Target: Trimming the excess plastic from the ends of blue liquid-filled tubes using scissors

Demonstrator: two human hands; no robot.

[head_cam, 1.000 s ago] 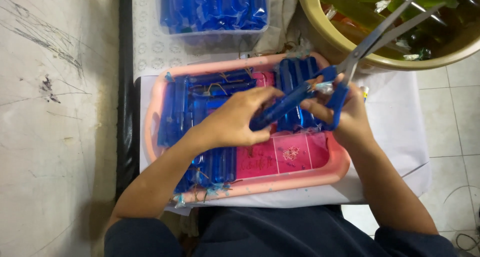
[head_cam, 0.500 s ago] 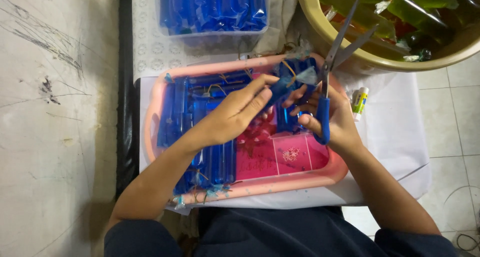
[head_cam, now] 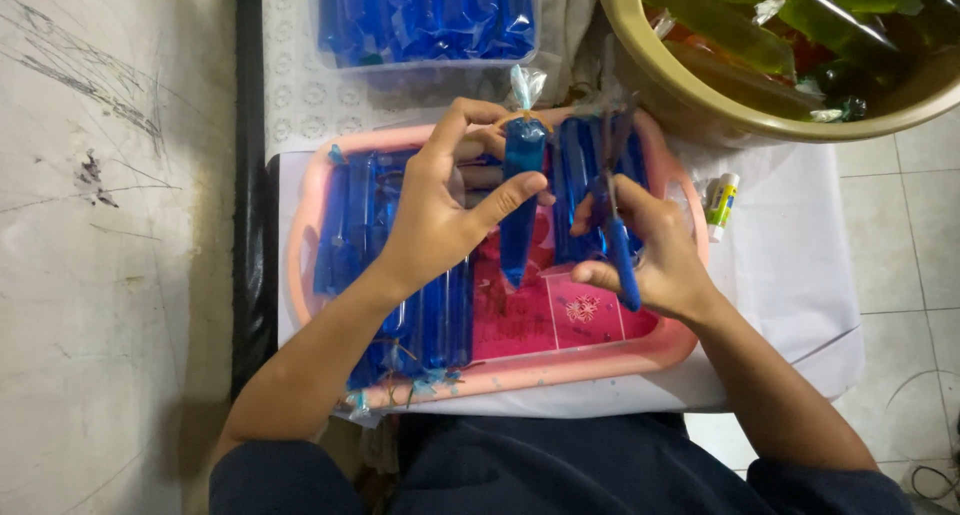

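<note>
Your left hand (head_cam: pixel 440 210) pinches a blue ice-pop tube (head_cam: pixel 519 200) upright over the pink tray (head_cam: pixel 560 367), knot at twelve o'clock. Your right hand (head_cam: pixel 650 250) grips blue scissors (head_cam: pixel 612 205), blades apparently closed, at three o'clock.

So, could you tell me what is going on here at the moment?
A person sits over a pink tray lined with blue liquid-filled plastic tubes. The left hand holds one blue tube up above the tray, its knotted clear end pointing away. The right hand grips blue-handled scissors, blades pointing toward the tube's top. A clear box of more blue tubes and a beige basin of green ones sit beyond.
</note>
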